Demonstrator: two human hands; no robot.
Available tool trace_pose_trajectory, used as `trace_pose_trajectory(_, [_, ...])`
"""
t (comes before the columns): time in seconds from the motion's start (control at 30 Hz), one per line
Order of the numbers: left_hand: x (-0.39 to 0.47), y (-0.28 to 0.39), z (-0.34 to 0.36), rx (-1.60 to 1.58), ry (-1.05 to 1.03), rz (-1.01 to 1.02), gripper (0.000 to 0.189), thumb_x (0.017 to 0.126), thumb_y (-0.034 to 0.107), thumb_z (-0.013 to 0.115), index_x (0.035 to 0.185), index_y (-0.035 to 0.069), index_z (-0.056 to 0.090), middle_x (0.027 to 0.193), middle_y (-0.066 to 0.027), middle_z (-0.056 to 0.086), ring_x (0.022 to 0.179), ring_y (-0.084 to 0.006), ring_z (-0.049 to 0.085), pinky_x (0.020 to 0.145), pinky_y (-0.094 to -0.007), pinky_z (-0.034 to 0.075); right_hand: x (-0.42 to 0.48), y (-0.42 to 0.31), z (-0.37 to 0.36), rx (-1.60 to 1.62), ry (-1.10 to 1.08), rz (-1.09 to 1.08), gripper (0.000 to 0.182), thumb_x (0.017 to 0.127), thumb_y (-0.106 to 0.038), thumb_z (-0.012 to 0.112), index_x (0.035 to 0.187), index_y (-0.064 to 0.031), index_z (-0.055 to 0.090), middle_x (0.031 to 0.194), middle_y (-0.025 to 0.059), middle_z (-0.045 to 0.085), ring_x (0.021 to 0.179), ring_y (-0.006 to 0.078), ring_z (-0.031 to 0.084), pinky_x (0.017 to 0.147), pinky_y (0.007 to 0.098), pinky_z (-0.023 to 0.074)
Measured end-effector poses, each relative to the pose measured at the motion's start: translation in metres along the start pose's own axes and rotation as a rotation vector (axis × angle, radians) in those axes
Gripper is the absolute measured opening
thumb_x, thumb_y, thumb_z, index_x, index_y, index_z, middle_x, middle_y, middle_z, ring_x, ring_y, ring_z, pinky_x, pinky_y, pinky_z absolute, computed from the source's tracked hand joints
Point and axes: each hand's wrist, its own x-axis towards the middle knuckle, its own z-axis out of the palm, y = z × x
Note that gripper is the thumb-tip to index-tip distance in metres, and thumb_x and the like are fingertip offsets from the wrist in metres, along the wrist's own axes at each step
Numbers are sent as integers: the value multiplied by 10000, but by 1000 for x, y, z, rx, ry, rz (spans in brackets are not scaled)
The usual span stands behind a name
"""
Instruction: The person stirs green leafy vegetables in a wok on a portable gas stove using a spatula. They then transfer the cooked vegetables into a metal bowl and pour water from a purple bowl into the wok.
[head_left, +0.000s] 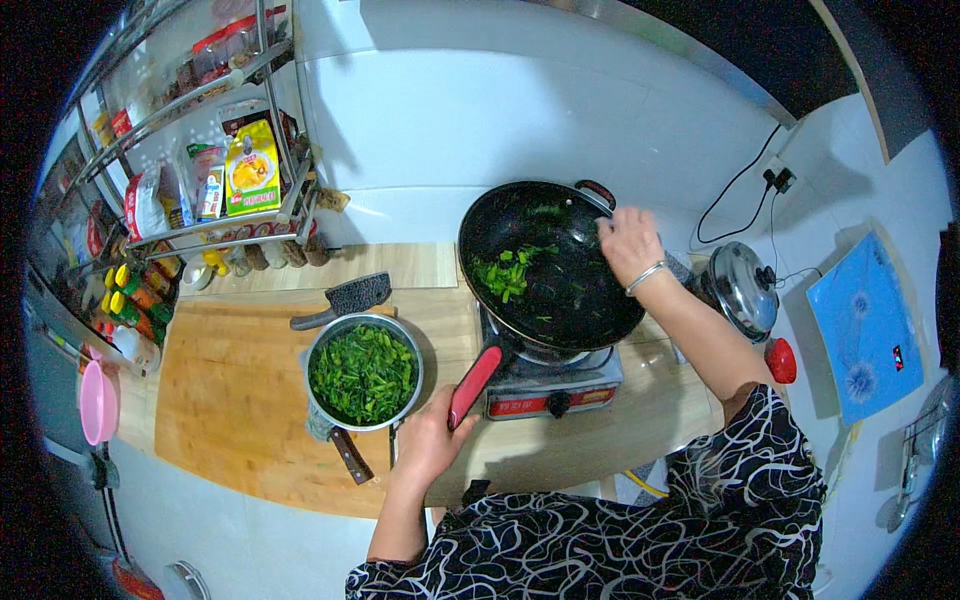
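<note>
A black wok (555, 322) with some chopped green leaves (504, 276) on its left inner side sits on a portable gas stove (555, 394). My left hand (429, 439) is closed around the wok's red handle (476, 382). My right hand (631, 241) is at the wok's far right rim, near the loop handle (598, 193); its fingertips are partly hidden, so I cannot tell whether they grip anything. To the left, a metal bowl (310, 375) full of chopped cooked-looking greens (364, 375) rests partly on the wooden cutting board (232, 397).
A cleaver (360, 294) lies behind the bowl, and a brown knife handle (350, 456) sticks out in front. A lidded pot (742, 289) stands right of the wok. A metal rack (217, 231) with food packets and bottles (135, 292) stands at the left.
</note>
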Motion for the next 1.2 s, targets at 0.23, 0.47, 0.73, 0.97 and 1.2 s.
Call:
trace_pose_trajectory(0.23, [-2, -1, -2, -8, -7, -42, 494, 719, 308, 640, 1115, 71, 465, 796, -183, 590, 729, -351, 581, 615, -409, 456, -10, -4, -57, 130, -26, -125, 263, 731, -149, 498, 976, -120, 589, 761, 32, 487, 784, 198, 477, 634, 321, 342])
trace_pose_trajectory(0.47, [-1, -3, 0, -31, -5, 21, 443, 738, 304, 621, 1078, 63, 473, 788, -180, 582, 715, -356, 574, 604, -410, 451, 7, 0, -11, -150, -130, -20, 133, 756, -170, 499, 798, -123, 617, 745, 39, 522, 756, 192, 487, 635, 336, 332])
trace_pose_trajectory(0.73, [-3, -4, 0, -19, 28, 6, 418, 732, 291, 627, 1046, 56, 482, 763, -176, 576, 706, -354, 570, 598, -408, 446, -3, 6, -55, 195, -55, -50, 132, 742, -155, 501, 770, -117, 624, 748, 51, 542, 753, 210, 517, 665, 347, 347])
trace_pose_trajectory(0.97, [1, 3, -4, -38, -38, -34, 438, 728, 255, 640, 1076, 45, 474, 761, -182, 582, 696, -358, 574, 598, -404, 452, 27, 5, -8, -74, -5, 36, 137, 735, -158, 494, 778, -110, 615, 743, 44, 525, 773, 201, 496, 653, 337, 343])
trace_pose_trajectory(1.2, [1, 0, 0, -33, 8, -10, 432, 727, 282, 637, 1063, 61, 478, 745, -183, 584, 695, -357, 579, 589, -413, 453, -1, -7, -53, 122, -15, -207, 188, 757, -153, 505, 900, -137, 625, 719, 47, 501, 750, 208, 500, 638, 336, 363])
